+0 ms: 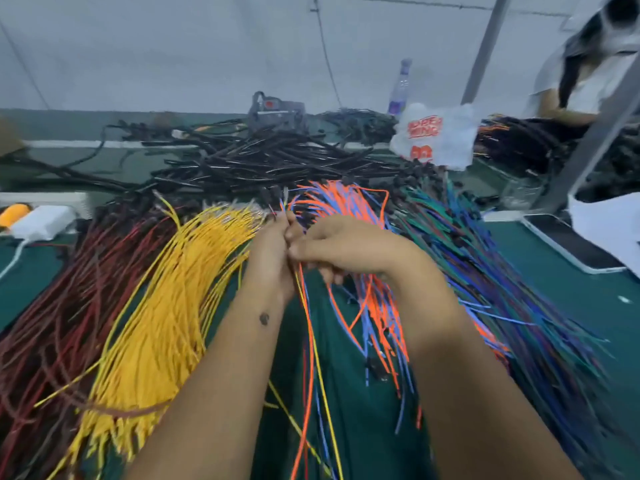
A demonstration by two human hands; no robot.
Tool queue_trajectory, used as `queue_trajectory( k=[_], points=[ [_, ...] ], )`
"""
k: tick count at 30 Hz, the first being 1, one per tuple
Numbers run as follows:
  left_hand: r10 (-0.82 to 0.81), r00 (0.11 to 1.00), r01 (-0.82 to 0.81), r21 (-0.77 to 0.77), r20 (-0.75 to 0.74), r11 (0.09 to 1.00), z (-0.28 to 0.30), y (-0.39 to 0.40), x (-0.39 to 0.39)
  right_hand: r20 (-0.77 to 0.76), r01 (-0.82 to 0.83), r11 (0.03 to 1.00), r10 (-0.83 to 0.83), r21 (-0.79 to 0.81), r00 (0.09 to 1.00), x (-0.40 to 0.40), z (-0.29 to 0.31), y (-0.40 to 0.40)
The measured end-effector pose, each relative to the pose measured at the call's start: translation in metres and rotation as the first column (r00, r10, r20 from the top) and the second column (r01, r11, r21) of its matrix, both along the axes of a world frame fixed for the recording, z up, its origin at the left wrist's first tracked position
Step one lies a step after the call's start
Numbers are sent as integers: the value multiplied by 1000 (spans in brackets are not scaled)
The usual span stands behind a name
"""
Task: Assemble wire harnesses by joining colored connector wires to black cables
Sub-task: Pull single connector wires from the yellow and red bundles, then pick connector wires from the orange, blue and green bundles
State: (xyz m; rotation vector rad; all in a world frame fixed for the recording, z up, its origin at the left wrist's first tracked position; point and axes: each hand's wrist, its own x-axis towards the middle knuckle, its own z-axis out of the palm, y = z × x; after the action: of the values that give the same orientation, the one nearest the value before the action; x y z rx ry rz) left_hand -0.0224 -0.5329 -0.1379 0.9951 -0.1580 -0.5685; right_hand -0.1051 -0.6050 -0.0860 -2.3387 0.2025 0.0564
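At frame centre my left hand (272,251) and right hand (332,247) pinched a few wires (311,341) together; I feared their tails snagging the orange bundle (346,199).

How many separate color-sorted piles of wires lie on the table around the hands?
4: dark red wires far left, yellow wires beside them, orange-and-blue wires behind the hands, green-and-blue wires right. Arms may hide more.

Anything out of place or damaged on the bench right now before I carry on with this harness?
Nothing looks damaged. One yellow wire arcs up out of the yellow bundle, and a few loose wires trail down from both hands across the green mat. The frame is blurred, so fine faults would not show.
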Motion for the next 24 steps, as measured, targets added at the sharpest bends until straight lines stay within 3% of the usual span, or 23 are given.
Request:
queue_trajectory(
  k=[3, 6, 9, 13, 16, 20, 24],
  points=[
    [-15, 1000, 15, 28, 3, 999, -27, -19, -24, 113, 277, 958, -285, 82, 952, -9, -10, -44],
    [47, 976, -74, 124, 211, 989, -45, -26, -34, 212, 559, 827, -557, 54, 803, -19, -25, -89],
    [34, 921, -134, 234, 389, 963, -52, -25, -33, 200, 757, 649, -735, -67, 648, -31, -39, -122],
    [-1, 870, -182, 322, 494, 929, -59, -26, -32, 60, 773, 584, -787, -249, 614, -36, -61, -133],
    [-34, 848, -179, 345, 530, 921, -60, -26, -33, 85, 745, 550, -781, -378, 619, -34, -69, -128],
    [-36, 842, -185, 351, 538, 918, -58, -23, -34, 159, 737, 585, -737, -339, 657, -39, -66, -135],
    [-22, 844, -195, 346, 535, 918, -55, -22, -35, 186, 733, 660, -709, -168, 681, -51, -61, -149]
  ],
)
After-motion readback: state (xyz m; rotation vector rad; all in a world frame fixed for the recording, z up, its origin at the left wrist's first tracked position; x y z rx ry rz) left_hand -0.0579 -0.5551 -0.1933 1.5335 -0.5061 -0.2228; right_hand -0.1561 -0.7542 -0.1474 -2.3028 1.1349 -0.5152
